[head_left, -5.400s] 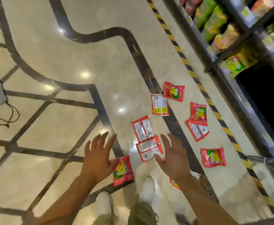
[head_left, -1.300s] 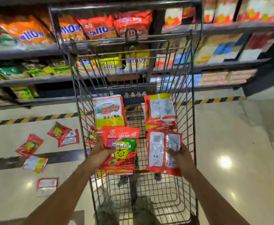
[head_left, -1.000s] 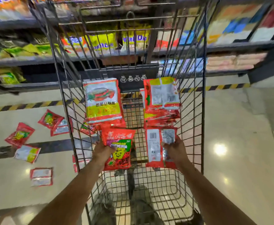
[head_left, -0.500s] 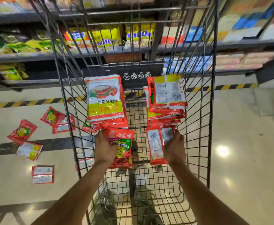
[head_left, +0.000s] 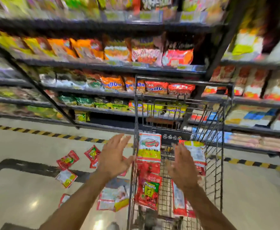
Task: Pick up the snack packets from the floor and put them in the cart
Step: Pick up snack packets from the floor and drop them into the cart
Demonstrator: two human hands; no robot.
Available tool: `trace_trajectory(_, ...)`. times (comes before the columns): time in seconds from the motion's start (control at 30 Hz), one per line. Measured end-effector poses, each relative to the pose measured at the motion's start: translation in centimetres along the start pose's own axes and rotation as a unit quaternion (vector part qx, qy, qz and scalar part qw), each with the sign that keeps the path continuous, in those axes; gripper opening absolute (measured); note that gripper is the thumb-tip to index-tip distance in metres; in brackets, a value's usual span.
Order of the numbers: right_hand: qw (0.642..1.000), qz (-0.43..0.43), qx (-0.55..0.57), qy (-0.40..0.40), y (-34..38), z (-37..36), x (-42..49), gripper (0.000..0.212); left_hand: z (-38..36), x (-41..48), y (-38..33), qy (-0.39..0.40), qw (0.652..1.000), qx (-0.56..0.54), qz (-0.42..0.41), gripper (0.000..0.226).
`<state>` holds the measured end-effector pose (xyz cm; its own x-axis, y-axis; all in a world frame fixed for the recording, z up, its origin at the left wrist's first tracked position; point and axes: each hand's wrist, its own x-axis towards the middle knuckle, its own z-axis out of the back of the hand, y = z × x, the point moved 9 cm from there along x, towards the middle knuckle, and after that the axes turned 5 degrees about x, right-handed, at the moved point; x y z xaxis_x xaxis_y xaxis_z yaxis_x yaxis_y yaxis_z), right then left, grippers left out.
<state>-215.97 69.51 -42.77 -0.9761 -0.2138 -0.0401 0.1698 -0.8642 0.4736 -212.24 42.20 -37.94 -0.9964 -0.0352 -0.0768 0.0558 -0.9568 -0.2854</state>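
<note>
A wire shopping cart (head_left: 222, 146) stands in front of me with several red snack packets inside, among them a red packet with a yellow figure (head_left: 148, 191) and a white-backed one (head_left: 179, 201). My left hand (head_left: 114, 158) is raised just left of the cart's side, fingers spread and holding nothing. My right hand (head_left: 183, 166) hovers over the basket, fingers straight, also holding nothing. More red packets lie on the floor to the left: one (head_left: 67, 161), another (head_left: 92, 153), a white-and-yellow one (head_left: 66, 178) and a pale one (head_left: 112, 199) beside the cart.
Dark store shelves (head_left: 102, 67) full of snack bags rise behind the cart and to the left. A yellow-and-black striped line (head_left: 41, 132) runs along the shelf base on the glossy floor. The view is blurred by motion.
Both hands have let go of their packets, which now lie in the cart. The hands have lifted and opened, and my view has swung up and left.
</note>
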Motion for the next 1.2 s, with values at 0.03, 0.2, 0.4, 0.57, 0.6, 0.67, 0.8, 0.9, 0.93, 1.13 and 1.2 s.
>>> trace_trajectory(0.03,1.0,0.027,-0.005,-0.003,2.7,1.4,0.3,0.074,1.9,-0.7,1.0,0.003,0.999,0.032,0.01,0.085)
trace_trajectory(0.2,0.989,0.128,-0.07,-0.022,15.1,6.8,1.0,0.078,13.2,-6.0,5.9,-0.055,0.99,0.111,0.063,0.088)
trace_trajectory(0.4,0.97,0.218,-0.106,-0.031,30.6,8.5,-1.6,0.076,23.6,-14.7,14.5,-0.113,0.967,0.188,0.13,0.088)
trace_trajectory(0.57,0.96,0.257,-0.11,0.003,43.5,5.7,-6.3,0.077,29.5,-23.1,23.0,-0.12,0.959,0.189,0.173,0.088)
trace_trajectory(0.6,0.959,0.264,-0.105,0.002,46.0,5.1,-7.5,0.078,30.4,-24.8,24.8,-0.119,0.957,0.194,0.179,0.088)
trace_trajectory(0.67,0.957,0.274,-0.095,-0.001,50.8,3.9,-9.6,0.078,32.3,-27.8,28.2,-0.126,0.954,0.201,0.183,0.088)
trace_trajectory(0.8,0.953,0.29,-0.09,0.003,59.3,1.3,-13.4,0.077,36.6,-33.4,34.6,-0.145,0.944,0.209,0.209,0.089)
trace_trajectory(0.9,0.948,0.305,-0.091,0.01,64.8,-0.4,-15.4,0.079,39.6,-36.5,38.5,-0.161,0.939,0.205,0.226,0.087)
trace_trajectory(0.93,0.946,0.31,-0.089,0.011,66.5,-0.9,-15.8,0.079,40.5,-37.2,39.5,-0.167,0.938,0.201,0.227,0.087)
trace_trajectory(1.13,0.936,0.333,-0.114,0.013,73.5,-4.6,-16.3,0.079,41.3,-38.7,45.1,-0.169,0.936,0.2,0.233,0.085)
trace_trajectory(1.2,0.934,0.337,-0.117,0.015,74.8,-6.4,-15.7,0.078,40.5,-38.5,47.1,-0.162,0.937,0.202,0.235,0.085)
